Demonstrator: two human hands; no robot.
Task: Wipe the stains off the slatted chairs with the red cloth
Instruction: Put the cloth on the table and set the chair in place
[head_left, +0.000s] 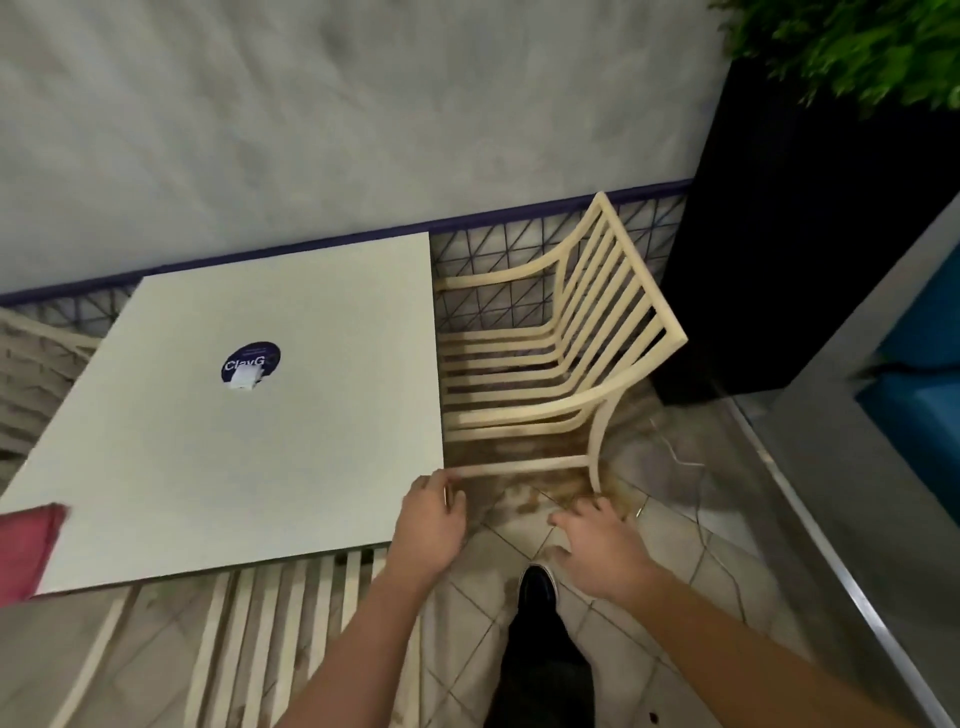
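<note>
cream slatted chair (511, 417), brown-smeared front slats, red cloth (26, 545) on table (260, 457)

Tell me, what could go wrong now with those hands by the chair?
The left hand grips the slatted chair right at the table corner, so fingers might get pinched if the chair shifts. The red cloth lies far off on the table's edge, so the bare right hand may touch the brown stains. A thin cable on the floor might snag a chair leg.
</note>
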